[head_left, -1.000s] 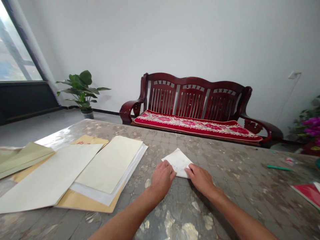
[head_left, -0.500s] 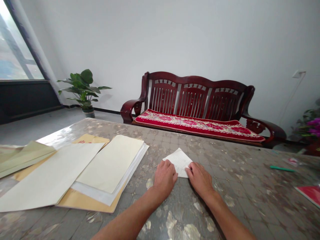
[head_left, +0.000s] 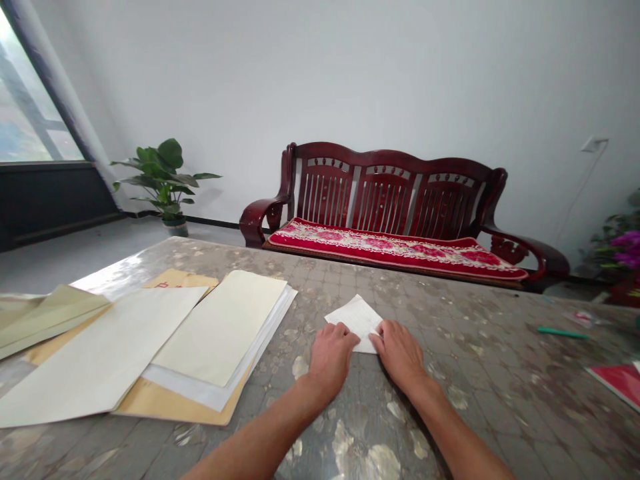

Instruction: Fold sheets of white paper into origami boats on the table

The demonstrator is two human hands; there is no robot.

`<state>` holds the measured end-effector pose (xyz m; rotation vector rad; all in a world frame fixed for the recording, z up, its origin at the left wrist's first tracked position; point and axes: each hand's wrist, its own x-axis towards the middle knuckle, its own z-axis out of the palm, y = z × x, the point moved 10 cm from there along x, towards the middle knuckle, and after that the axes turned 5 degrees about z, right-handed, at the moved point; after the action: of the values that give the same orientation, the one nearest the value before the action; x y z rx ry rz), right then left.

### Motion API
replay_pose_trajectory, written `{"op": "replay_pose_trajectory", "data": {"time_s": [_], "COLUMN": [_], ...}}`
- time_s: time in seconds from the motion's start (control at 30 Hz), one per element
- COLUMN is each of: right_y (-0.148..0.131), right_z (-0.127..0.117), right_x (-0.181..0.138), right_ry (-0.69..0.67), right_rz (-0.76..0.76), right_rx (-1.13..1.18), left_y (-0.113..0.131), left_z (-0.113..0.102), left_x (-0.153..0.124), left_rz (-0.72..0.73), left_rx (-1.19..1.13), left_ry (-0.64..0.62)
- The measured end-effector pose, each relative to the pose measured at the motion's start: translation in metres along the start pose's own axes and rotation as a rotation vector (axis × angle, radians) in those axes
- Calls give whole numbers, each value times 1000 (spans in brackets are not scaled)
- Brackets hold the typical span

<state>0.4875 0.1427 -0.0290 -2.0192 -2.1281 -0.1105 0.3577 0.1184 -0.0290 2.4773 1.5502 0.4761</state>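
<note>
Near the middle of the worktop (head_left: 475,373): a small folded paper (head_left: 356,315) lies flat, one corner pointing away from the person, with both hands at its near edge.
Left hand (head_left: 330,353): palm down, fingers bent and held close together, tips pressing on the paper's near left edge; it is closed round nothing.
Right hand (head_left: 400,352): the same, palm down with its fingertips bearing on the near right edge, almost touching the left hand.
Step in hand: by the look of it, flattening a fold against the surface.
Next move calls for: firm, even pressure run along the crease, with one hand pinning the paper so it does not slide on the slick top.
Paper: thin, white, faintly lined, with crisp straight edges in a rough diamond shape.
Worktop surface: glossy, a mottled grey-brown pattern under a clear sheen.
Left of the hands: a stack of pale cream and white sheets (head_left: 220,327) on a brown envelope (head_left: 173,408), well apart from the paper.
Far right: a green pen (head_left: 563,332) and a red booklet (head_left: 617,381).
</note>
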Motion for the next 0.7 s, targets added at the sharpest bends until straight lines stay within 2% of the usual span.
{"op": "replay_pose_trajectory", "data": {"time_s": [0.2,0.47,0.6,0.7], "right_y": [3,16,-6,-26], "right_z": [-1,-16,-30,-21], "right_x": [0,3,-7,-13], "right_ry": [26,66,140,83], "right_rz": [-1,53,-8,-76], "right_rx": [-3,-39,-11,3], "left_y": [22,26,29,30], "left_z": [14,5,1,2], "left_x": [-11,-31,-31,-30], "left_rz": [208,229,214,202], "left_rx": [149,136,131,135], "left_ry": [-85,-32,-19,-40]}}
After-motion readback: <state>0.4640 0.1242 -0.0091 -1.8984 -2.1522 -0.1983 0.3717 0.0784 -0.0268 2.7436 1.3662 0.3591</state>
